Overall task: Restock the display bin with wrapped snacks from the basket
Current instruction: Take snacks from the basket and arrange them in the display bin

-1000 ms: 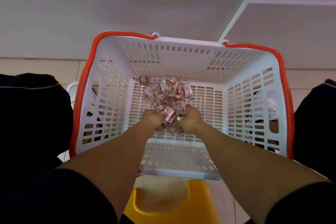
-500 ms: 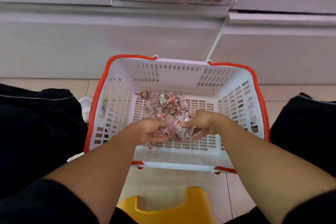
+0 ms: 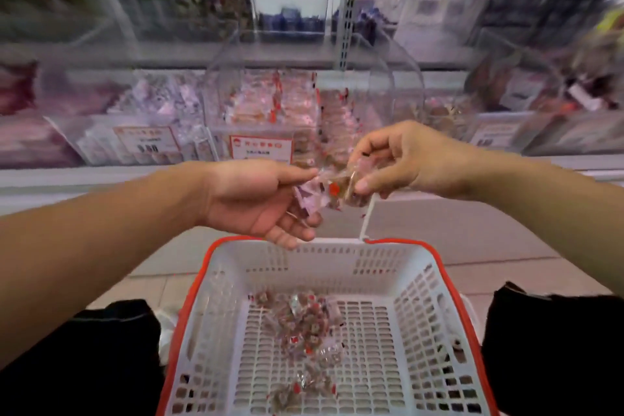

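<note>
Both hands are raised in front of the shelving, above the far rim of the basket [image 3: 449, 284], and share one small clump of wrapped snacks [image 3: 332, 191]. The left hand [image 3: 256, 197] is palm-up, its thumb and forefinger pinching the clump's left edge while the other fingers curl loosely beneath it, cupping a few clear wrappers. The right hand [image 3: 401, 160] comes in from the right, palm down, thumb and bent fingers pinching the right side of the same clump. The snacks are clear-wrapped brown pieces with red dots; motion blur hides any finer detail and their number.

The clump sits between the two hands, level with the front lip of a clear plastic display bin [image 3: 304, 101] on the shelf just behind. That bin already holds similar red-and-clear packets, and a red-bordered price label [image 3: 260, 149] is fixed to its front. The held snacks are in front of the bin, not inside it.

Below, the white slatted basket with an orange rim sits on the tiled floor [image 3: 489, 267]. More wrapped snacks [image 3: 300, 324] lie scattered on its bottom, from the middle toward the near edge. Neighbouring bins to left and right are blurred. Dark trouser legs [image 3: 557, 348] flank the basket.
</note>
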Demonstrator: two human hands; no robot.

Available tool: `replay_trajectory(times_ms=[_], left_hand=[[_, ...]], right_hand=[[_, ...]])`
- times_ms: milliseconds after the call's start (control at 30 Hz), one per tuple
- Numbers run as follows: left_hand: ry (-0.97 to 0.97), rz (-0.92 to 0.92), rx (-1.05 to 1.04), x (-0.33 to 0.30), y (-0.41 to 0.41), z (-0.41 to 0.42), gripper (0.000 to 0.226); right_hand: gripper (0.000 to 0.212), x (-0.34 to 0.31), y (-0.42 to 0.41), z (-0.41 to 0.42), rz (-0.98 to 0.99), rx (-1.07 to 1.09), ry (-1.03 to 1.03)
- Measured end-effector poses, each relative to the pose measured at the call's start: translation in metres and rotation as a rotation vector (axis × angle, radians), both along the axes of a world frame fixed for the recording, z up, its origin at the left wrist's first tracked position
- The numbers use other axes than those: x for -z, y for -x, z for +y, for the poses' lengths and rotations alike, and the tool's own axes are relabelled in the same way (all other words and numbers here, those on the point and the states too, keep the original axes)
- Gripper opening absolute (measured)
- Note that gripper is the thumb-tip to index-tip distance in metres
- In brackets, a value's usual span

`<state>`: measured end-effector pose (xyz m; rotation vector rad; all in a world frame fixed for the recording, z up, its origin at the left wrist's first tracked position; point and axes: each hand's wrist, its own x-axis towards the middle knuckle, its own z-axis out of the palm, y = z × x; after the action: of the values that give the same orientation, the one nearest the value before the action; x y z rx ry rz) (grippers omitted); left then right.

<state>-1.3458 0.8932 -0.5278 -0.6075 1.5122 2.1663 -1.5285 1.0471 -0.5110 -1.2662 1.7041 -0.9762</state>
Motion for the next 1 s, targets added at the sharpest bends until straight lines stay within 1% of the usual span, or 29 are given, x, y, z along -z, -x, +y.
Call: replay_trajectory(times_ms=[100,200,300,333,400,467,533,633,667,733,800,900,933,1000], left_hand=[[-0.067,0.094,-0.01,-0.027,-0.004,0.005,0.037],[-0.041,0.2,-0.022,-0.034,0.002,0.007,0.037],[-0.04,0.296,-0.037,-0.043,0.011,0.0,0.028],[-0.04,0.319,-0.044,-0.046,0.013,-0.004,0.029],[-0.053,0.33,-0.049,-0.048,0.016,-0.01,0.039],[-0.118,0.311,-0.032,-0.046,0.018,-0.014,0.044],[-0.202,0.301,-0.008,-0.045,0.02,-0.016,0.045],[-0.24,0.307,0.014,-0.045,0.025,-0.021,0.047],[-0.237,0.308,0.025,-0.044,0.027,-0.023,0.047],[-0.188,0.31,0.055,-0.044,0.029,-0.024,0.043],[-0.09,0.315,0.09,-0.047,0.029,-0.025,0.035],[0.023,0.31,0.14,-0.056,0.031,-0.033,0.028],[0.055,0.313,0.151,-0.059,0.033,-0.037,0.026],[0.103,0.324,0.148,-0.066,0.038,-0.045,0.025]], right_hand=[[0.034,-0.02,-0.002,0.007,0.029,-0.048,0.079],[0.037,-0.028,0.001,0.002,-0.038,-0.067,0.132],[0.04,-0.036,0.008,-0.006,-0.174,-0.029,0.214],[0.04,-0.039,0.011,-0.008,-0.214,-0.011,0.241],[0.037,-0.041,0.012,-0.01,-0.254,0.002,0.278],[0.034,-0.039,0.013,-0.011,-0.263,0.006,0.276],[0.034,-0.037,0.014,-0.014,-0.192,0.015,0.275],[0.036,-0.035,0.012,-0.019,0.11,0.006,0.311],[0.04,-0.033,0.012,-0.02,0.171,-0.002,0.308],[0.051,-0.029,0.009,-0.021,0.213,-0.015,0.298],[0.06,-0.031,0.009,-0.022,0.243,-0.071,0.31],[0.066,-0.046,0.015,-0.028,0.196,-0.165,0.29],[0.066,-0.053,0.018,-0.03,0.21,-0.185,0.269],[0.056,-0.065,0.022,-0.038,0.279,-0.222,0.219]])
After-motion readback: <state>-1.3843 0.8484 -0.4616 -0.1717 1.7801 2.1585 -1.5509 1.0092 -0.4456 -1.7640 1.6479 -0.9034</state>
